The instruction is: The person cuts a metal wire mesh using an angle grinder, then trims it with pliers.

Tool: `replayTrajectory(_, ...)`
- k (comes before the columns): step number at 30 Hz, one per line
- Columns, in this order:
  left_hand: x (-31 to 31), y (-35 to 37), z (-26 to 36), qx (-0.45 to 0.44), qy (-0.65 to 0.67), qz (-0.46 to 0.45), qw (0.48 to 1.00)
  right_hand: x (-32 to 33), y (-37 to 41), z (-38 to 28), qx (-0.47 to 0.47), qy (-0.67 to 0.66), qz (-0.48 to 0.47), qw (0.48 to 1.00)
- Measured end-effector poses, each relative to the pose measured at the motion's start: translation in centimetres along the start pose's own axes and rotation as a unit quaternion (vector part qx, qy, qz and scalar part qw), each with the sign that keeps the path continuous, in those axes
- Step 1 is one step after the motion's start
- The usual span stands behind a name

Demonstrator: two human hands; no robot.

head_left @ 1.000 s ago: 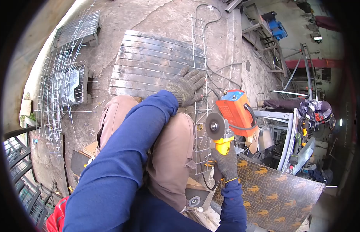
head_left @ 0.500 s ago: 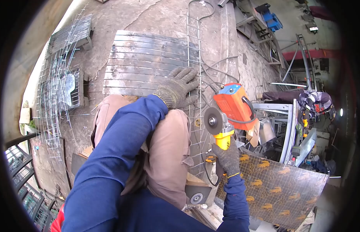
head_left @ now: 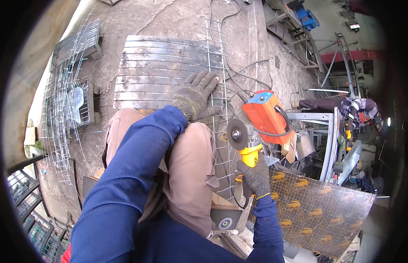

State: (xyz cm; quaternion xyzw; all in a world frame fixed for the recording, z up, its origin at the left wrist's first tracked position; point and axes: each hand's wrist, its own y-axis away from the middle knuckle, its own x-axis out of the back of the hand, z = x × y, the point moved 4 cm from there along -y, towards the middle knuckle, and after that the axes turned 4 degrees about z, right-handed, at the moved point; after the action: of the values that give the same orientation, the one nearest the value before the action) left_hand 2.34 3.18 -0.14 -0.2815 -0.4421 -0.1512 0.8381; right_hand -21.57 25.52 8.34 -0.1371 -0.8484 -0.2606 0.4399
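Over grey concrete (head_left: 186,22), the grey-gloved left hand (head_left: 196,96) (fingers apart) perhaps touches wire mesh (head_left: 223,61); the grey-gloved right hand (head_left: 255,177) clamps a yellow grinder (head_left: 250,155).

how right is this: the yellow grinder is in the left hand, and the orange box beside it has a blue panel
Wrong hand: the head view shows the yellow grinder in the right hand, not the left hand. The orange box beside it does have a blue panel.
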Motion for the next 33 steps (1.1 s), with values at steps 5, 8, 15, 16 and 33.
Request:
replayTrajectory(5,-0.4,-0.2,-0.2,0.010,-0.006,0.031,0.999,-0.6,-0.2,0.3,0.044,-0.025,0.007,0.999)
replayTrajectory(8,-0.5,-0.3,-0.3,0.023,0.005,0.040,0.999,-0.6,0.0,0.2,0.037,-0.039,-0.007,0.999)
replayTrajectory(15,-0.2,-0.4,-0.2,0.044,0.020,0.048,0.998,-0.8,0.2,-0.1,0.014,-0.031,-0.022,0.999)
replayTrajectory(16,-0.3,-0.4,-0.2,0.042,0.015,0.050,0.998,-0.9,0.1,0.0,0.021,-0.028,-0.014,0.999)
replayTrajectory(33,-0.4,-0.4,-0.1,0.046,0.005,0.048,0.998,-0.9,0.0,-0.4,0.042,0.002,-0.009,0.999)
